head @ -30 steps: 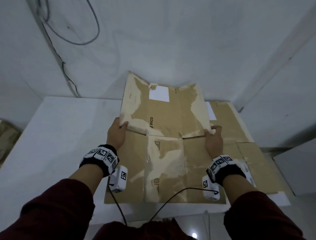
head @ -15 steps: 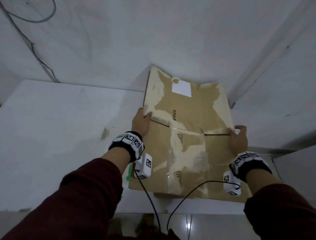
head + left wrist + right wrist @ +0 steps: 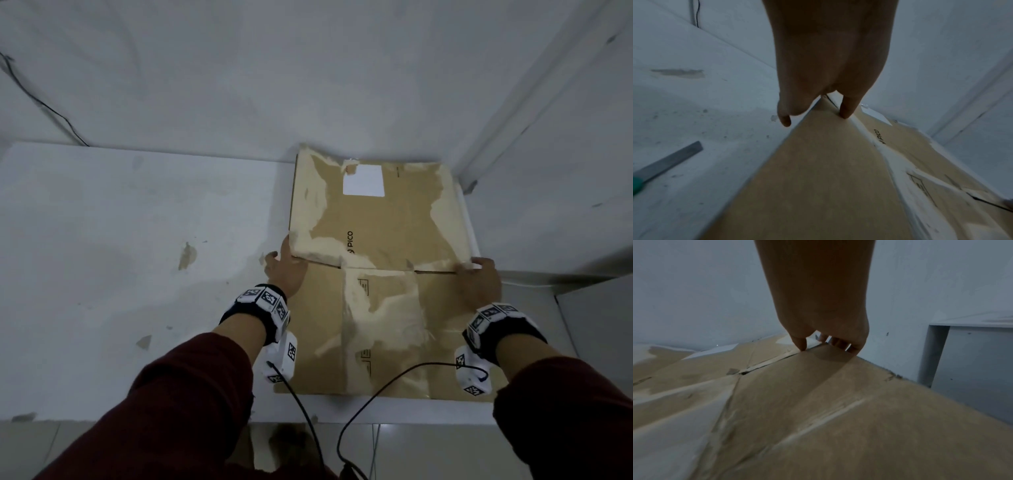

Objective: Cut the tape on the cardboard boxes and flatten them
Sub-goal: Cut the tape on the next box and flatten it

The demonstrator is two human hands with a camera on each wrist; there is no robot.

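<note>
A flattened brown cardboard box (image 3: 376,219) with a white label (image 3: 363,180) and torn tape patches lies on the white table (image 3: 120,257), in its back right corner. My left hand (image 3: 279,255) holds its left edge at the middle fold. In the left wrist view the thumb (image 3: 845,112) lies on top of the cardboard (image 3: 818,178) and a finger (image 3: 784,120) hangs beside the edge. My right hand (image 3: 474,265) holds the right edge at the same fold. The right wrist view shows its thumb (image 3: 800,344) on the cardboard (image 3: 818,402) and its fingers (image 3: 838,342) curled round the edge.
A cutter (image 3: 668,164) with a metal blade and a green handle lies on the table left of the box. Walls close in behind and to the right. A white cabinet (image 3: 972,369) stands beyond the box's right edge. Wrist-camera cables (image 3: 376,383) trail over the near edge.
Both hands have carried the box to the right into the table's corner. Its far half, tilted up before, has come down nearly flat. Both hands stay at the fold.
</note>
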